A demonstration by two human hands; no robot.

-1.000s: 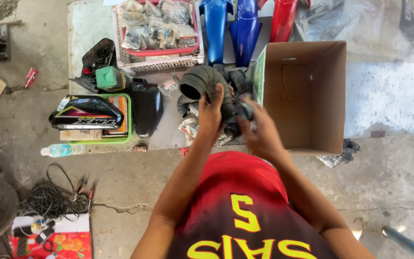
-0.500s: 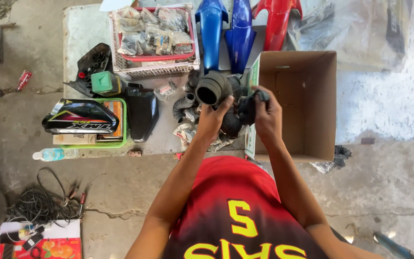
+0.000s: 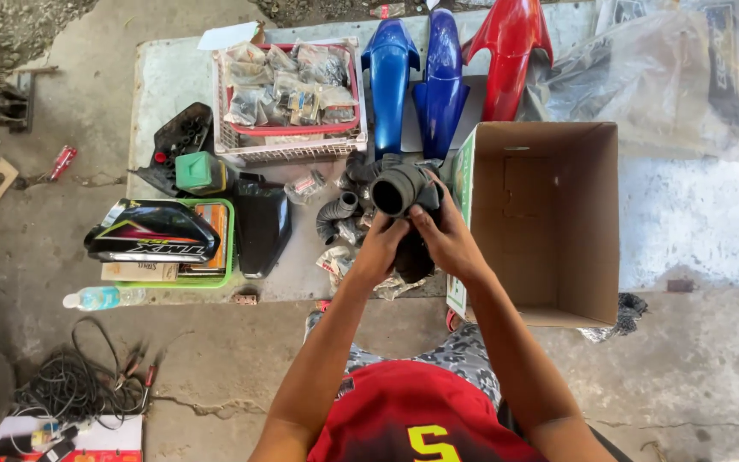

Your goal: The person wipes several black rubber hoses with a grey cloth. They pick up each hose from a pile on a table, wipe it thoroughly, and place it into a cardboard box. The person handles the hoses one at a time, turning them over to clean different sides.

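Both hands were closed on one black rubber intake duct [image 3: 401, 195]: the left hand [image 3: 380, 248] gripped its lower left side, fingers curled, and the right hand [image 3: 448, 242] wrapped its right side, thumb near the round open mouth (which faced up toward the camera). The duct was held above the concrete slab [image 3: 164, 85], just left of an open brown cardboard box [image 3: 588, 222] with a green-and-white flap. More ribbed black hoses [image 3: 339, 214] lay beneath. Farther out sat a white-and-red basket of clear bagged parts [image 3: 288, 90], a small green box [image 3: 197, 171], and a green tray [image 3: 226, 257].
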